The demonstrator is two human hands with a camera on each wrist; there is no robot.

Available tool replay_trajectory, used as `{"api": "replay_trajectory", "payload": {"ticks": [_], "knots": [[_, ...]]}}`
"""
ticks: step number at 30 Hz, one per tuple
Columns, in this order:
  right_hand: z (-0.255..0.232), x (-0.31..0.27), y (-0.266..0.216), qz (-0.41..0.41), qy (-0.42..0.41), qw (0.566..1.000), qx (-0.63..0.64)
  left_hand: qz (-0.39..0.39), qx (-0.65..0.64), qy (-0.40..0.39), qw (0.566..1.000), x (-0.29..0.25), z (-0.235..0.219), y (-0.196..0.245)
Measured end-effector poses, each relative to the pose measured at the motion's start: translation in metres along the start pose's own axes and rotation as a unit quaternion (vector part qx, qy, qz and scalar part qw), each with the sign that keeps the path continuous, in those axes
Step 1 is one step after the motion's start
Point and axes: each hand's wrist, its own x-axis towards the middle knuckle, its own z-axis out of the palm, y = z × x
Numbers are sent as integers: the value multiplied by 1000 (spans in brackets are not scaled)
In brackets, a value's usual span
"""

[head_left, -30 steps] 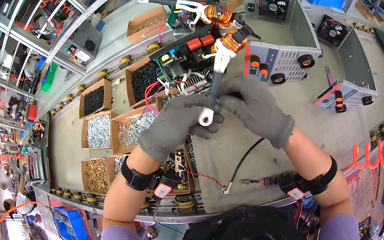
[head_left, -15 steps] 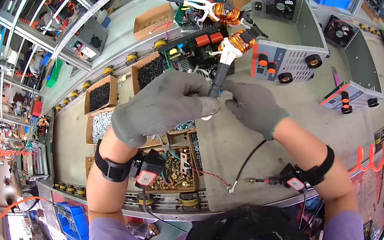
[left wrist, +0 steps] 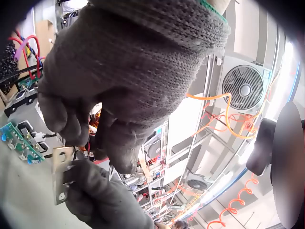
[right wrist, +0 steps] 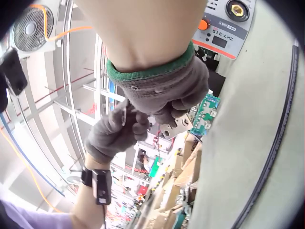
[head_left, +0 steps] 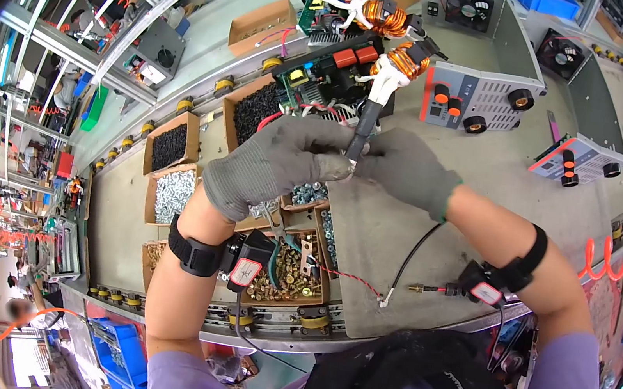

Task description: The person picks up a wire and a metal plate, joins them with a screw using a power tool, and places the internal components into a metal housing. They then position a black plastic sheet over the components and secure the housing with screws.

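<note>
Both hands wear grey gloves and meet over the bench in the head view. The left hand pinches the lower end of a black-sleeved cable, whose white leads run up to a copper coil. Its end lug is mostly hidden by the fingers. Close against it, the right hand has curled fingers. In the left wrist view the right hand pinches a flat metal plate with holes; the plate also shows beneath that hand in the right wrist view.
Cardboard boxes of black screws, silver screws and brass parts stand at left. A circuit assembly lies beyond the hands. Two grey housings stand at right. A black cable lies near the right forearm.
The left hand has shifted its hold from around the lug to a pinch over the cable end, covering most of the lug. The right hand has come in closer to it.
</note>
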Motion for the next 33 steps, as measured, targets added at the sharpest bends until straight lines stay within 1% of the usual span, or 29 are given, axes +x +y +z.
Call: {"api": "replay_trajectory", "payload": {"ticks": [1, 2, 3, 4, 5, 6, 7, 8, 11, 12, 13, 14, 15, 16, 17, 19, 20, 22, 23, 25, 26, 27, 28, 29, 30, 31, 32, 33], "knots": [[-5, -3, -4, 1, -1, 1000, -1, 7, 30, 6, 1000, 0, -1, 3], [-12, -7, -9, 40, -20, 994, 100, 14, 60, 10, 998, 0, -1, 5], [-18, -9, -14, 77, -37, 976, 198, 16, 61, 7, 998, 1, 1, 3], [-23, -11, -16, 107, -69, 958, 259, -2, 72, 37, 997, 2, 3, 1], [-25, -12, -15, 106, -65, 958, 259, -21, 82, 66, 994, 3, 4, 0], [-26, -13, -11, 98, -80, 954, 272, -20, 84, 63, 994, 3, 6, 4], [-28, -15, -10, 91, -94, 950, 284, -73, 44, 40, 996, 3, 7, 10], [-31, -19, -10, 91, -91, 950, 284, -125, 3, 18, 992, 3, 9, 14], [-47, -39, -19, 98, -109, 956, 255, -138, 26, -1, 990, 8, 14, 14], [-53, -53, -19, 86, -32, 971, 220, -138, 27, -4, 990, 10, 17, 13], [-56, -67, -14, 75, 45, 979, 184, -155, 6, -7, 988, 12, 20, 12], [-60, -87, 6, 21, 26, 999, 24, -172, -15, -11, 985, 15, 23, 10], [-65, -112, 28, -31, 5, 990, -136, -173, -16, -16, 985, 18, 23, 7], [-70, -143, 32, -21, -51, 967, -247, -174, -33, -35, 984, 23, 23, 3], [-73, -173, 26, -12, -108, 929, -353, -175, -50, -52, 982, 27, 23, 0], [-64, -210, 19, 62, -130, 891, -431, -179, -63, -57, 980, 34, 27, -2], [-56, -218, 18, 66, -131, 891, -429, -184, -74, -58, 978, 36, 30, -3], [-42, -226, 22, 70, -66, 877, -472, -182, -68, -69, 978, 41, 34, -5], [-36, -229, 26, 73, -65, 877, -470, -179, -61, -77, 979, 43, 35, -5], [-29, -230, 32, 61, -9, 922, -382, -175, -76, -76, 979, 44, 36, -8], [-29, -228, 31, 60, -8, 922, -383, -171, -93, -72, 978, 45, 36, -9], [-29, -224, 26, 75, -8, 954, -290, -171, -93, -71, 978, 45, 37, -9], [-28, -219, 19, 88, -8, 977, -193, -169, -98, -70, 978, 46, 38, -10], [-28, -213, 9, 88, -8, 977, -192, -166, -103, -68, 978, 46, 38, -11], [-29, -205, -4, 155, -15, 983, -99, -167, -104, -68, 978, 46, 40, -11], [-28, -199, -13, 221, -20, 975, -4, -175, -117, -59, 976, 45, 42, -10], [-27, -194, -16, 222, -21, 975, -2, -182, -131, -51, 973, 45, 43, -11], [-26, -189, -18, 228, -7, 973, 37, -182, -132, -53, 973, 45, 42, -12]]}}
